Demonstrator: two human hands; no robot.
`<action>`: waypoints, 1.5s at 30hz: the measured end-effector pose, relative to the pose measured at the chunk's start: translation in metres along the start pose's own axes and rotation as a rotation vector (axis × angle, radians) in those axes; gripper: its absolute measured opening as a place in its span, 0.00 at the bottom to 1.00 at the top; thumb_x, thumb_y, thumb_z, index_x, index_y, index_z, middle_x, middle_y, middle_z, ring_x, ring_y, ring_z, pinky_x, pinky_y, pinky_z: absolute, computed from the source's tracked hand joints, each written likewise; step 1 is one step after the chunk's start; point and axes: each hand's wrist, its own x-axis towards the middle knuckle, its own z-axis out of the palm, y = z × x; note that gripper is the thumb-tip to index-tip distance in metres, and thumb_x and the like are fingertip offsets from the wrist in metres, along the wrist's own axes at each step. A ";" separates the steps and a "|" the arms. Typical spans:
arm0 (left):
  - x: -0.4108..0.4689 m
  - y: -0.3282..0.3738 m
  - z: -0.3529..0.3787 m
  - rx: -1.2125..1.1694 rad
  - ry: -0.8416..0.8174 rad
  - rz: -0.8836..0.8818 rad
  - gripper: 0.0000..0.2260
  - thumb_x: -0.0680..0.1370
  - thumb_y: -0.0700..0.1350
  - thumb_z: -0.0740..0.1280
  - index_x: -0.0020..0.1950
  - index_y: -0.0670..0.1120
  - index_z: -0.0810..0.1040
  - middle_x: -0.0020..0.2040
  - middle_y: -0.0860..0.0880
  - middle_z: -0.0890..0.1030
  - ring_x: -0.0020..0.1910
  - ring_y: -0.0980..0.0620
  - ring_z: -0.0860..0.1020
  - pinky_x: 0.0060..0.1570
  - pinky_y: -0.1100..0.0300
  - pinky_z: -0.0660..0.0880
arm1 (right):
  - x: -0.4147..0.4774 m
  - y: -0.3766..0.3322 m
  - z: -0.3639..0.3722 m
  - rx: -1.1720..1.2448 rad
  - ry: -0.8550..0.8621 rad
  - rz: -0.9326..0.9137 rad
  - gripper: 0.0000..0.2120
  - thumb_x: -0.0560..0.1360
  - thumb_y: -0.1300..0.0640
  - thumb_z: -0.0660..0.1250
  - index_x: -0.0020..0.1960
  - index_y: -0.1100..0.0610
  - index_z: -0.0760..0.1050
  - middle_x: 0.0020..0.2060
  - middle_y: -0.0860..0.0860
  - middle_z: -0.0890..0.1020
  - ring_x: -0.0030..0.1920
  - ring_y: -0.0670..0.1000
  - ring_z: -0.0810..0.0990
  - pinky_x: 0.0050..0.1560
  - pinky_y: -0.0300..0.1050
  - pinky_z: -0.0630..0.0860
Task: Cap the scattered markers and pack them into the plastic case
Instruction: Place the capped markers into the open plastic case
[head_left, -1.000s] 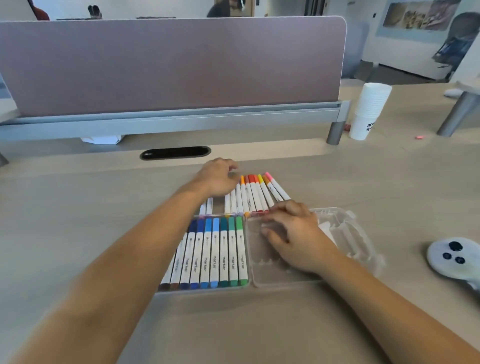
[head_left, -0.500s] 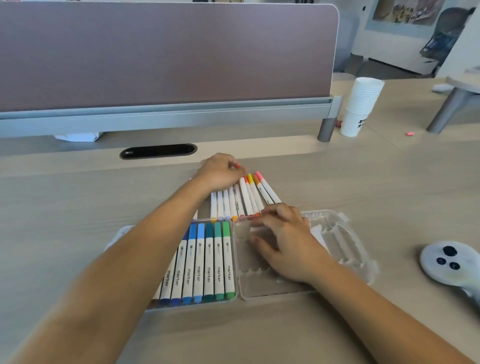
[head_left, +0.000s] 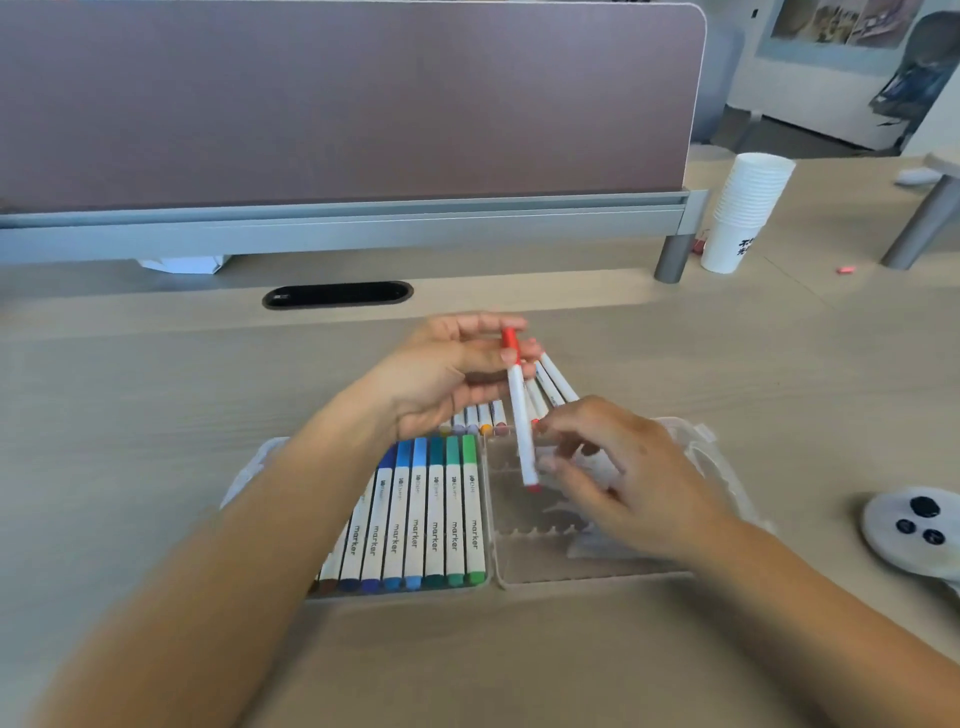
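One red marker (head_left: 519, 410) in left hand (head_left: 441, 379), over case (head_left: 571, 571).

One plastic case (head_left: 597, 571); one red-capped marker (head_left: 519, 415) held; one cup stack (head_left: 748, 208).

So it's a light wood desk (head_left: 156, 415) with an open clear plastic case (head_left: 597, 577) sitting near-centre, a row of loose markers (head_left: 485, 418) lying just past its far edge, a stack of white paper cups (head_left: 743, 213) far right, and a white controller (head_left: 914, 530) near right.
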 end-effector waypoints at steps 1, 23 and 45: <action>-0.005 -0.005 0.001 -0.002 -0.017 -0.043 0.14 0.76 0.28 0.63 0.58 0.39 0.79 0.52 0.39 0.84 0.45 0.47 0.85 0.51 0.52 0.81 | -0.003 0.000 0.002 -0.020 -0.047 -0.041 0.11 0.78 0.48 0.63 0.58 0.49 0.73 0.50 0.44 0.79 0.46 0.41 0.77 0.46 0.43 0.76; -0.019 -0.029 -0.004 0.982 0.153 -0.116 0.08 0.71 0.45 0.77 0.49 0.50 0.85 0.45 0.53 0.84 0.45 0.58 0.80 0.42 0.65 0.77 | -0.021 0.004 0.022 0.008 -0.232 -0.110 0.18 0.70 0.56 0.62 0.55 0.50 0.85 0.63 0.47 0.79 0.57 0.46 0.79 0.54 0.49 0.79; -0.017 -0.024 -0.013 1.248 0.128 -0.111 0.09 0.72 0.50 0.76 0.52 0.54 0.85 0.43 0.59 0.80 0.45 0.60 0.77 0.41 0.67 0.71 | -0.013 -0.002 0.030 -0.129 -0.270 -0.005 0.18 0.74 0.49 0.59 0.60 0.45 0.81 0.62 0.43 0.81 0.62 0.47 0.77 0.61 0.51 0.75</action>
